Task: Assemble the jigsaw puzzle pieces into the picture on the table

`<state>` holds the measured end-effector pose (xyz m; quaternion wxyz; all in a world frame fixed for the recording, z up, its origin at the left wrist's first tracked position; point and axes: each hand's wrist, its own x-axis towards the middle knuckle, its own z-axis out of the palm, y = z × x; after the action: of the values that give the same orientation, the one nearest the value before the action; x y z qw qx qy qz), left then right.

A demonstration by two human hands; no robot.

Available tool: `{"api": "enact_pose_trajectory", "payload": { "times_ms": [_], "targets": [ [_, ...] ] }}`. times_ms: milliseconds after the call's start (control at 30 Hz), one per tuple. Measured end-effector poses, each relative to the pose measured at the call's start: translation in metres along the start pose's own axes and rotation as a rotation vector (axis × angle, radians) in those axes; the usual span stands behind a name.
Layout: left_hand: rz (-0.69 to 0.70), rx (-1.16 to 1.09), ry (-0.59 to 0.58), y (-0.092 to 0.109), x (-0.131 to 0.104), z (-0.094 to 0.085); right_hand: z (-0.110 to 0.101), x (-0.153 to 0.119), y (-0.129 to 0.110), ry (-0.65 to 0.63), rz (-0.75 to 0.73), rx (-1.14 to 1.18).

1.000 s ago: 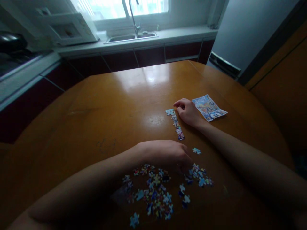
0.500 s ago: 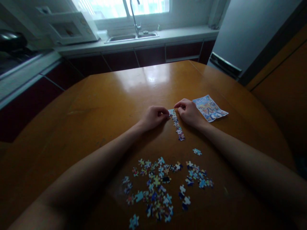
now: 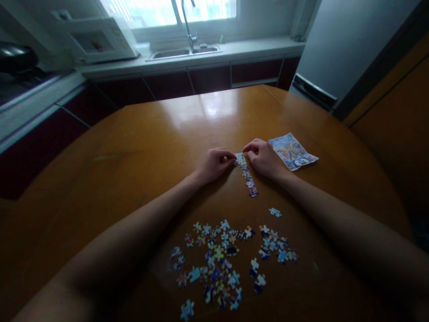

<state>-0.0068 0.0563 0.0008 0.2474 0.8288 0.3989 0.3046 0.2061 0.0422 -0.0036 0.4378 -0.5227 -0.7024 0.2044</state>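
Observation:
A narrow strip of joined jigsaw puzzle pieces (image 3: pixel 247 173) lies flat on the wooden table, its far end between my two hands. My left hand (image 3: pixel 216 164) is closed, with thumb and fingertips pinched at the strip's upper left edge. Opposite it, my right hand (image 3: pixel 263 156) is curled closed too, its fingertips at the upper right edge. What lies right under the fingertips is partly hidden. One loose puzzle piece (image 3: pixel 275 212) rests below the strip's near end.
Many loose puzzle pieces (image 3: pixel 217 253) are scattered nearer me between my forearms. A creased picture sheet (image 3: pixel 292 151) lies right of my right hand. Beyond the table (image 3: pixel 150 134) are a counter with a sink (image 3: pixel 170 53), a microwave (image 3: pixel 97 42) and a fridge (image 3: pixel 355 40).
Almost nothing differs. Both hands stay at the strip's far end, with only a very slight shift of the fingers.

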Motion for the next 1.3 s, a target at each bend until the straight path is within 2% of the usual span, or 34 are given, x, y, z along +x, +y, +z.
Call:
{"api": "enact_pose_trajectory", "payload": {
  "times_ms": [167, 333, 600, 833, 1300],
  "targets": [
    [0.027, -0.028, -0.02, 0.0018, -0.0008, -0.0011, -0.0002, -0.0002, 0.0007, -0.002, -0.003, 0.013],
    [0.06, -0.044, 0.012, 0.0035, -0.0011, -0.0009, 0.0, -0.0009, 0.0014, -0.003, -0.019, 0.037],
    [0.052, -0.039, 0.007, 0.0031, -0.0015, 0.0, -0.0005, -0.002, 0.0007, -0.011, -0.025, 0.064],
    [-0.001, 0.011, 0.101, -0.0005, -0.0006, 0.0003, 0.0017, -0.0046, 0.0031, -0.099, -0.109, 0.076],
    [0.016, 0.008, 0.064, 0.001, -0.0014, 0.0005, 0.0014, -0.0054, 0.0037, -0.153, -0.145, 0.053]
  ]
}}
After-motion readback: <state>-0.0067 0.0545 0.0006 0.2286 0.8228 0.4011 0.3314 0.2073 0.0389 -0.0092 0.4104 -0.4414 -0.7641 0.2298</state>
